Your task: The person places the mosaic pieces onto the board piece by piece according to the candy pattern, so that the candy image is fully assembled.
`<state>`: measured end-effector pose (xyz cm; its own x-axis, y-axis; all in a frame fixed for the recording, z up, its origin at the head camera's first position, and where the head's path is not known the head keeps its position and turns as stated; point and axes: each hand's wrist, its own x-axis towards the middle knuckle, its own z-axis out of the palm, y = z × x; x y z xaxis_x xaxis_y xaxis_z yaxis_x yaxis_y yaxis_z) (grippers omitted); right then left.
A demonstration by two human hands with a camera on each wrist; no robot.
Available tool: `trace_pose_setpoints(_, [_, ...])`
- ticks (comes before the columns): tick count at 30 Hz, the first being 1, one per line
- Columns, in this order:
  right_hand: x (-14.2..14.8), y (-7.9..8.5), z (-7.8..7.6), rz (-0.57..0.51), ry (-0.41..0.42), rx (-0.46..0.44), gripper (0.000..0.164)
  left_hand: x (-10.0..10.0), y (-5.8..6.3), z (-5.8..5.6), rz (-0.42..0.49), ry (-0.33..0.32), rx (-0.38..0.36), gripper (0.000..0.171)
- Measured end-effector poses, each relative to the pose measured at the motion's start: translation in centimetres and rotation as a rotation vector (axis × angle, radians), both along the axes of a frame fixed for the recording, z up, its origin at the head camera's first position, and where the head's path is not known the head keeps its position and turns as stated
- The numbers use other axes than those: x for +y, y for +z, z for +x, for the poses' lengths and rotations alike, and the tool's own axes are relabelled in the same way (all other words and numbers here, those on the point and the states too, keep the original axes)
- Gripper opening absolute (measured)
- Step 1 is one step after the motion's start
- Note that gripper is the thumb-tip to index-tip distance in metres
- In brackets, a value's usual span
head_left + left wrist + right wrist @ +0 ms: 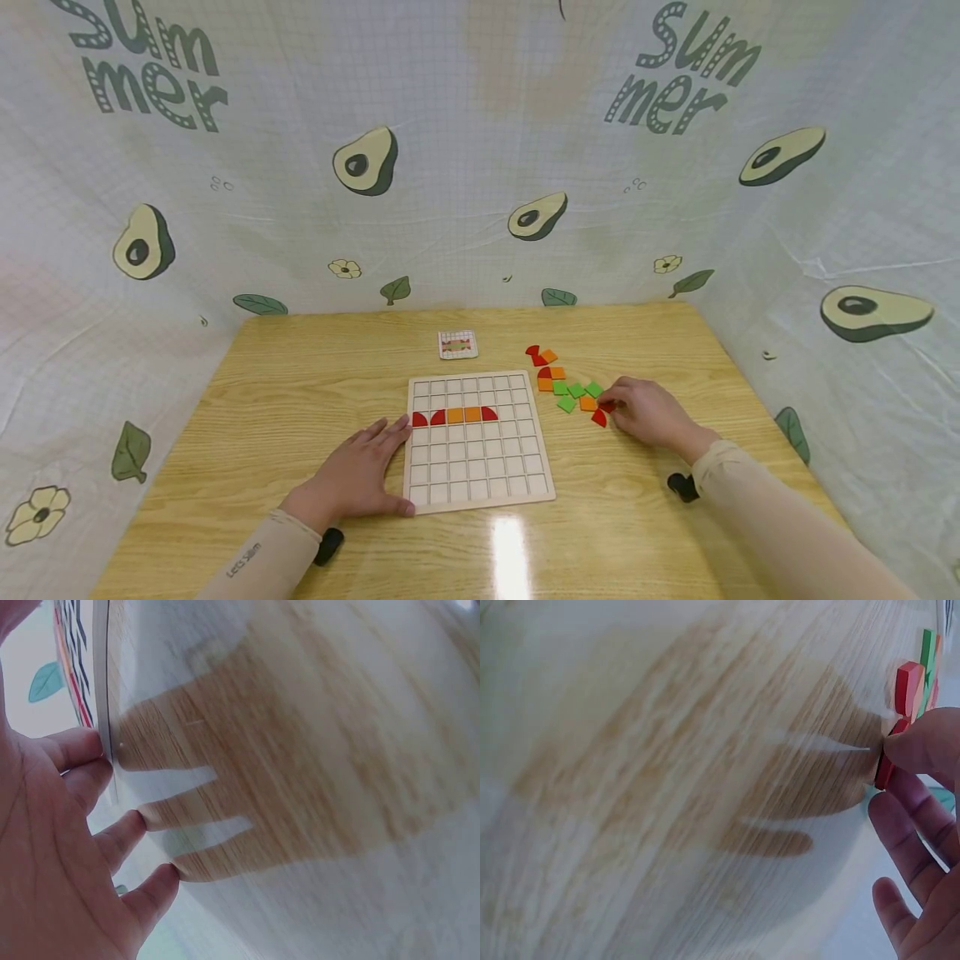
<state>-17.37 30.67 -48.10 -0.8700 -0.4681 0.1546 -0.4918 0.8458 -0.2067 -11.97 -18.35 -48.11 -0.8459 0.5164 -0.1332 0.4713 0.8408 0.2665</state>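
Observation:
A wooden grid board (480, 467) lies on the table. One of its upper rows holds red quarter-round tiles (489, 413) and two orange square tiles (455, 415). Spread along the board's left edge, my left hand (356, 477) touches it with thumb and fingertips; the left wrist view shows the fingers extended. To the right of the board, my right hand (651, 413) pinches a red tile (889, 759) between thumb and fingers, close to the tabletop. Beside that hand lie another red quarter-round tile (599, 417), an orange tile (588, 403) and several green square tiles (566, 404).
More red and orange tiles (549, 356) are scattered beyond the board's upper right corner. Behind the board lies a small pattern card (457, 344) with a printed grid. A patterned cloth (450, 250) hangs around the back and sides of the wooden table (300, 375).

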Motion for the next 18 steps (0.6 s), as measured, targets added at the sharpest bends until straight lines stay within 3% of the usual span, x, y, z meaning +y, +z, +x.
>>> trace_pose_setpoints(8, [0.32,0.01,0.02,-0.006,-0.021,0.040,0.024,0.06,0.07,0.01,0.004,-0.001,0.000,0.116])
trace_pose_setpoints(18, [0.68,0.01,-0.11,-0.011,-0.008,0.028,0.024,0.12,-0.08,-0.05,-0.006,0.005,-0.004,0.116])
